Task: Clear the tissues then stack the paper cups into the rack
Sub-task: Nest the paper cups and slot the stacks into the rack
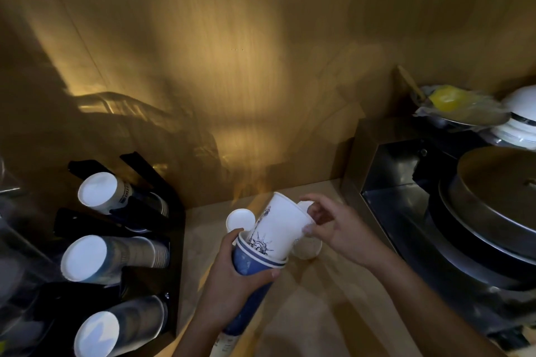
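Over the bench [319, 313], the left hand [232, 278] grips a blue cup stack [249, 266] tilted up-right; the right hand [333, 229] pinches a white cup [278, 229] nested bottom-first. The stack's lower end is cut off.

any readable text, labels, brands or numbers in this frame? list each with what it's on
None is legible.
White cup held by the right hand: a Statue of Liberty drawing, no readable words.
Top cup stack in the rack: dark lettering on the side, too blurred to read.
Blue cup stack in the left hand: pale print near the bottom, too blurred.
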Demonstrator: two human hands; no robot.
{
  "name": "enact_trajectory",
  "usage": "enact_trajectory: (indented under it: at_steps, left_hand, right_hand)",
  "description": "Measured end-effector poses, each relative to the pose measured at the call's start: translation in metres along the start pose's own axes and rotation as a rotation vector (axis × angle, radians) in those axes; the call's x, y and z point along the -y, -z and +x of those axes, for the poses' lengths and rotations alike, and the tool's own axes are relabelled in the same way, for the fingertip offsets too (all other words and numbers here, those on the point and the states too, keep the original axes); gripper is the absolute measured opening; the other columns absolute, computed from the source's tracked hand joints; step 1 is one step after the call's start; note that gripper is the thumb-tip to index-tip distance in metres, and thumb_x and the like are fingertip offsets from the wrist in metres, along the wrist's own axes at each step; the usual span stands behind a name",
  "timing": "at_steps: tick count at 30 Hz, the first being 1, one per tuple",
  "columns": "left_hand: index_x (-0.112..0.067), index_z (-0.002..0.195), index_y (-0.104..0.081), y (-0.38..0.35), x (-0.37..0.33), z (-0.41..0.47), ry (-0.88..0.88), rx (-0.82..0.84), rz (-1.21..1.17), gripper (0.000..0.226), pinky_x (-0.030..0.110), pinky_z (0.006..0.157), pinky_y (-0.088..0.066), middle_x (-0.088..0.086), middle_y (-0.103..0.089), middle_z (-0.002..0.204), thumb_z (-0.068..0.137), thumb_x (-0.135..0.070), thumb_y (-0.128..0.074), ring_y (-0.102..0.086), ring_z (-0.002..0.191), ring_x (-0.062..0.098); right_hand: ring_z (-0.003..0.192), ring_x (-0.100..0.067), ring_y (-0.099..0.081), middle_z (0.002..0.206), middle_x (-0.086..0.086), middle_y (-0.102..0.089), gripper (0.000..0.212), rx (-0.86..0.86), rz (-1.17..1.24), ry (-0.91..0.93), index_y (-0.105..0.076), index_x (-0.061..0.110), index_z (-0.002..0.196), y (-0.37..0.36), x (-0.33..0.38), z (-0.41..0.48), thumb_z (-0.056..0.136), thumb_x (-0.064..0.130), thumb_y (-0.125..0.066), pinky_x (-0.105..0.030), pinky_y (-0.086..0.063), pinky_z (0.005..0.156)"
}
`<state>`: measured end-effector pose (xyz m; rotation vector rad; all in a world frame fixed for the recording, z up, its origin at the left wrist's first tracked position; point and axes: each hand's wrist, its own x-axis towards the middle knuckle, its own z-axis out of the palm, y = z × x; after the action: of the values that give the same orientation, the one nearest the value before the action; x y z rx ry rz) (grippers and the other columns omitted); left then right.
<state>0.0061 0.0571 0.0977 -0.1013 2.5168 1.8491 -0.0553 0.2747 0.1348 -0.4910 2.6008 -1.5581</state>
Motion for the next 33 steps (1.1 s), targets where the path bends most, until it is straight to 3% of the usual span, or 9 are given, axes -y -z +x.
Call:
enact_trajectory:
  at_steps: [3, 6, 8, 11, 20, 24, 27, 31, 33]
  left_hand:
    - [-0.057, 0.101, -0.044, 0.004, -0.004, 0.002, -0.015, 0.022, 0.029, 0.07, -0.005, 0.059, -0.041, -0.052, -0.051, 0.096, 0.049, -0.039, -0.087, -0.052, 0.089, -0.024]
    - [-0.065, 0.103, -0.039, 0.004, -0.008, 0.003, -0.005, 0.094, 0.063, 0.073, 0.002, 0.061, -0.047, -0.047, -0.051, 0.101, 0.043, -0.054, -0.081, -0.055, 0.092, -0.019]
    - [-0.062, 0.104, -0.041, 0.004, -0.008, 0.003, -0.001, 0.12, 0.056, 0.072, 0.002, 0.064, -0.047, -0.044, -0.055, 0.101, 0.045, -0.054, -0.082, -0.056, 0.093, -0.017]
    - [-0.052, 0.11, -0.043, 0.006, -0.005, 0.004, 0.041, 0.154, 0.024, 0.071, 0.0, 0.063, -0.046, -0.034, -0.061, 0.099, 0.053, -0.043, -0.085, -0.056, 0.092, -0.018]
    - [-0.039, 0.116, -0.049, 0.013, 0.006, 0.006, 0.093, 0.179, 0.0, 0.074, 0.004, 0.068, -0.049, -0.022, -0.062, 0.112, 0.054, -0.038, -0.087, -0.059, 0.094, -0.013]
    - [-0.037, 0.123, -0.048, 0.018, 0.009, 0.006, 0.113, 0.239, 0.0, 0.08, 0.01, 0.079, -0.051, -0.019, -0.062, 0.118, 0.053, -0.041, -0.087, -0.06, 0.102, -0.006]
    - [-0.035, 0.12, -0.05, 0.023, 0.008, 0.005, 0.138, 0.217, -0.014, 0.08, 0.014, 0.078, -0.05, -0.016, -0.064, 0.115, 0.048, -0.046, -0.085, -0.063, 0.098, -0.004]
    - [-0.034, 0.109, -0.053, 0.036, 0.008, 0.001, 0.171, 0.173, -0.035, 0.068, 0.005, 0.064, -0.047, -0.01, -0.067, 0.106, 0.052, -0.034, -0.089, -0.065, 0.085, -0.006]
    - [-0.037, 0.109, -0.053, 0.046, 0.011, -0.004, 0.179, 0.128, -0.052, 0.068, 0.007, 0.065, -0.048, -0.007, -0.066, 0.106, 0.052, -0.036, -0.089, -0.065, 0.086, -0.004]
  right_hand:
    - [0.102, -0.014, -0.052, 0.119, 0.005, -0.051, 0.091, 0.005, -0.537, 0.244, -0.019, 0.061, 0.131, -0.008, 0.0, -0.004, 0.074, 0.011, -0.069, -0.028, -0.046, 0.082]
    - [0.108, -0.025, -0.047, 0.138, -0.007, -0.036, 0.118, -0.098, -0.92, 0.39, -0.012, 0.048, 0.14, -0.021, 0.004, -0.009, 0.053, 0.011, -0.083, -0.031, -0.041, 0.082]
    - [0.126, -0.027, -0.029, 0.146, -0.009, -0.024, 0.112, -0.065, -0.956, 0.509, -0.011, 0.046, 0.141, -0.03, 0.002, -0.01, 0.059, 0.013, -0.079, -0.039, -0.033, 0.096]
    - [0.139, -0.026, -0.011, 0.15, -0.007, -0.016, 0.081, -0.005, -1.007, 0.706, -0.018, 0.044, 0.141, -0.039, -0.009, -0.013, 0.077, 0.026, -0.064, -0.044, -0.012, 0.107]
    - [0.135, -0.023, -0.023, 0.146, -0.002, -0.027, 0.082, -0.054, -1.098, 0.713, -0.036, 0.021, 0.134, -0.049, -0.018, -0.008, 0.063, 0.027, -0.075, -0.05, -0.014, 0.104]
    - [0.133, -0.02, -0.034, 0.14, -0.002, -0.044, 0.075, 0.055, -1.195, 0.837, -0.04, 0.018, 0.13, -0.064, -0.019, -0.009, 0.066, 0.038, -0.072, -0.048, -0.032, 0.106]
    - [0.125, -0.02, -0.048, 0.132, -0.004, -0.056, 0.08, 0.073, -1.212, 0.772, -0.041, 0.02, 0.128, -0.064, -0.02, -0.002, 0.059, 0.042, -0.076, -0.045, -0.04, 0.1]
    - [0.116, -0.026, -0.057, 0.123, -0.012, -0.063, 0.08, -0.05, -1.188, 0.651, -0.046, 0.011, 0.124, -0.054, -0.022, 0.011, 0.055, 0.035, -0.078, -0.043, -0.031, 0.105]
    - [0.11, -0.031, -0.06, 0.118, -0.016, -0.064, 0.082, -0.069, -1.129, 0.572, -0.051, 0.005, 0.121, -0.044, -0.023, 0.018, 0.05, 0.033, -0.08, -0.043, -0.041, 0.099]
